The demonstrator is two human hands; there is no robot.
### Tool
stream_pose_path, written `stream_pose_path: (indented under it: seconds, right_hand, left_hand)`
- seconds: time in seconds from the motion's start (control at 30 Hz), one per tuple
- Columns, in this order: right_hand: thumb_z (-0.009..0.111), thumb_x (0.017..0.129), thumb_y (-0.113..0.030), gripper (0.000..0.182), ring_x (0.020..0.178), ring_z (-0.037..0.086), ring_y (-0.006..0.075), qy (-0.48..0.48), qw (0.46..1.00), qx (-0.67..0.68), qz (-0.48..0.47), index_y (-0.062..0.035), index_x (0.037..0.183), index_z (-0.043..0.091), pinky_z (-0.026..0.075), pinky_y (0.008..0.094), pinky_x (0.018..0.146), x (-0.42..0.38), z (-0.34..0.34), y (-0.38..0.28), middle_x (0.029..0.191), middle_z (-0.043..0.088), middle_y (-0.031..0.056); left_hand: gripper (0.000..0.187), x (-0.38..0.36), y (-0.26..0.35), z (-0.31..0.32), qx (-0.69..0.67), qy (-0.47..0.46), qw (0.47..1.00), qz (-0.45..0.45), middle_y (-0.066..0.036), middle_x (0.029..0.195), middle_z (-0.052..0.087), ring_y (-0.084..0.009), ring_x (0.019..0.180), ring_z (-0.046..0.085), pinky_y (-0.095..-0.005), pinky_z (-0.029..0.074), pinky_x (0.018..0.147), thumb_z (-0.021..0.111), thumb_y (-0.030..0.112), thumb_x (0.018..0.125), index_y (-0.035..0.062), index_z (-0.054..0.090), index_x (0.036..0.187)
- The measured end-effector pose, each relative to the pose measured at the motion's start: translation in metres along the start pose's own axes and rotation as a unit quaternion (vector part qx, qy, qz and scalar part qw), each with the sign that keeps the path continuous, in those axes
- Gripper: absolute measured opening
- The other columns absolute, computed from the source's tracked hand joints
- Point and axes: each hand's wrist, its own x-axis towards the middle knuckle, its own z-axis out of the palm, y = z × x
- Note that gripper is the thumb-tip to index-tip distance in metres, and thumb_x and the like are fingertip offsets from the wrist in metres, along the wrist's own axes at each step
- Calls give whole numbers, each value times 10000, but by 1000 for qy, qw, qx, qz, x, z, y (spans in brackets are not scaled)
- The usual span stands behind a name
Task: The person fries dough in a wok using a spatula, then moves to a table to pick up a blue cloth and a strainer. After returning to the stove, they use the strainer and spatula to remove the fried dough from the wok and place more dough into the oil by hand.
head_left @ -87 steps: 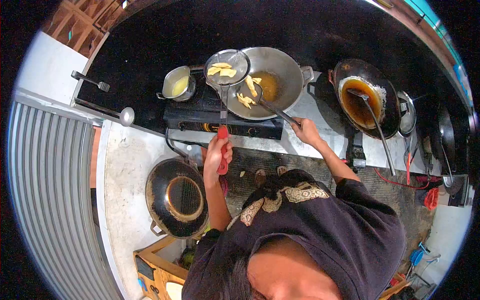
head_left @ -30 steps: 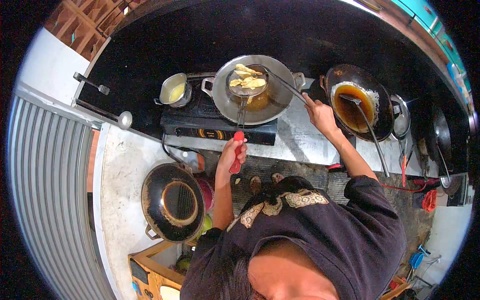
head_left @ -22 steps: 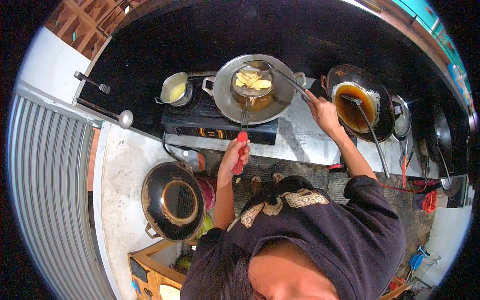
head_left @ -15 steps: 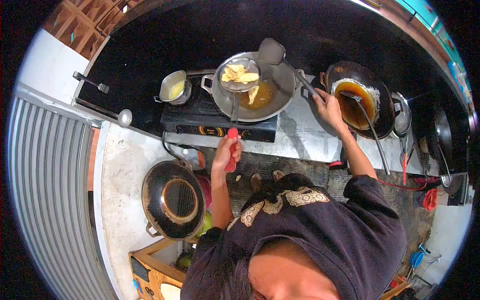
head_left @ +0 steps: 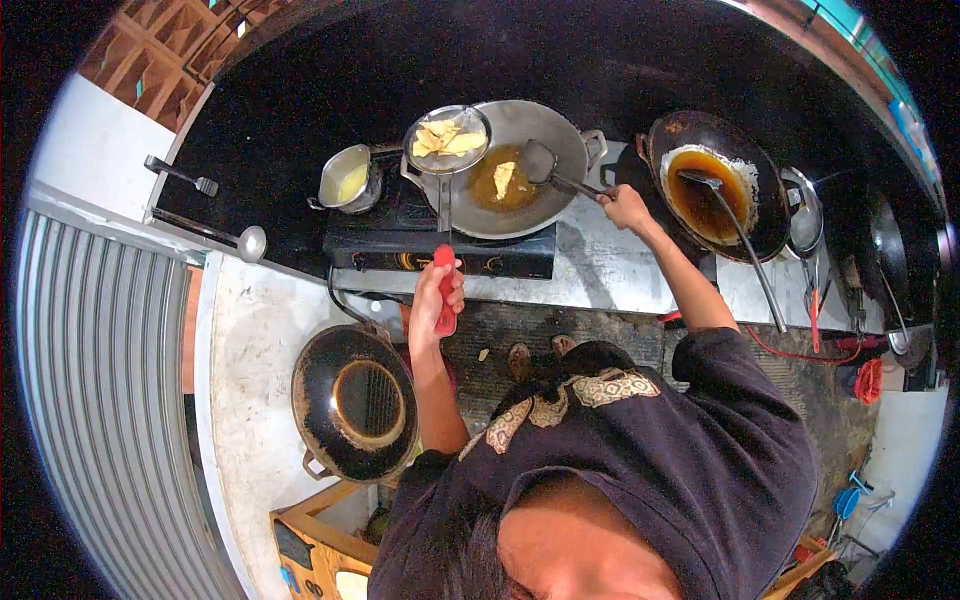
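Observation:
My left hand (head_left: pixel 437 298) is wrapped round the red handle of a mesh strainer (head_left: pixel 444 190). Several pale yellow fried pieces (head_left: pixel 447 138) lie in its basket, which is over the left side of a grey wok (head_left: pixel 560 125). My right hand (head_left: pixel 626 208) grips the handle of a dark spatula (head_left: pixel 538 160), its blade inside the wok. Beside the blade, one yellow piece (head_left: pixel 504 180) sits in the shallow brownish oil. Under the wok stands a black gas stove (head_left: pixel 440 250).
Left of the wok is a small pot (head_left: pixel 345 178) with yellowish liquid. A dark wok (head_left: pixel 690 140) with brown oil and a long-handled spatula (head_left: pixel 745 250) stands at the right. Another black wok (head_left: pixel 355 400) rests on the left counter, and a ladle (head_left: pixel 252 243) lies near the corner.
The strainer has moved left with the pieces in it. My right hand has lowered the spatula from above the wok's rim into the wok, close to the loose piece.

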Motion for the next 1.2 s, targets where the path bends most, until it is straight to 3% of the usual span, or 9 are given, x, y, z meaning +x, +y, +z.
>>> stream_pose_path:
  seconds: [0.03,0.17,0.27,0.4,0.5,0.73,0.83,1.03,1.2]
  right_hand:
    - [596,815,-281,298,515,605,274,-11,998,55,10,6,858,662,479,382,544,4,9,5,644,620,167]
    - [591,843,-256,269,424,530,145,-73,977,194,50,1,843,672,412,332,401,10,39,9,557,558,68]
    - [587,847,-243,253,410,511,137,-47,975,216,30,-13,896,681,407,327,398,-3,52,1,560,561,65]
    - [592,829,-246,291,518,587,255,43,989,93,-107,-32,1016,657,469,377,537,-17,72,6,607,609,142]
    - [588,820,-241,316,609,615,315,49,992,63,-100,-20,1041,637,472,408,606,-40,74,2,648,610,201]
    - [565,843,-202,325,598,599,308,34,992,31,-121,-1,1097,597,441,401,575,-90,70,-30,623,555,216]
    - [553,818,-180,303,591,593,376,75,985,19,-155,-18,1070,596,468,452,573,-100,79,-34,604,583,198]
    - [552,825,-200,316,647,595,394,104,977,-8,-186,-17,1081,585,478,485,625,-107,88,-38,663,598,225]
    - [551,828,-215,325,673,596,397,80,984,-17,-157,-12,1079,589,479,471,640,-112,86,-45,705,598,247]
  left_hand:
    - [217,0,-1,-1,-1,1,1000,-3,-9,678,450,-62,454,387,-218,336,392,468,212,878,39,472,1008]
    - [202,1,-2,-7,-16,-6,1000,-18,-8,681,452,-64,454,388,-217,339,396,454,205,889,41,470,1005]
    - [194,2,-4,-14,-26,-18,999,-16,-10,680,452,-65,450,384,-222,334,393,441,199,897,39,466,1006]
    - [218,-2,1,-15,-13,5,1000,-28,-3,668,455,-55,438,376,-213,326,380,438,213,902,36,468,1026]
    - [254,-1,-1,-19,-7,14,999,-28,12,650,458,-40,423,365,-196,316,363,453,245,899,38,496,1039]
    - [224,1,1,-32,-13,-26,999,-23,-7,670,455,-66,438,384,-223,333,379,430,201,904,19,438,1033]
    - [230,1,4,-34,-13,-35,999,-17,-5,663,453,-65,437,385,-225,340,380,434,205,902,16,441,1031]
    - [258,-2,9,-35,12,-46,999,-10,38,659,447,-27,443,363,-184,320,372,483,271,889,52,500,1024]
    - [232,0,12,-40,6,-61,998,-30,-2,659,448,-58,436,385,-221,346,395,452,215,884,25,442,1015]
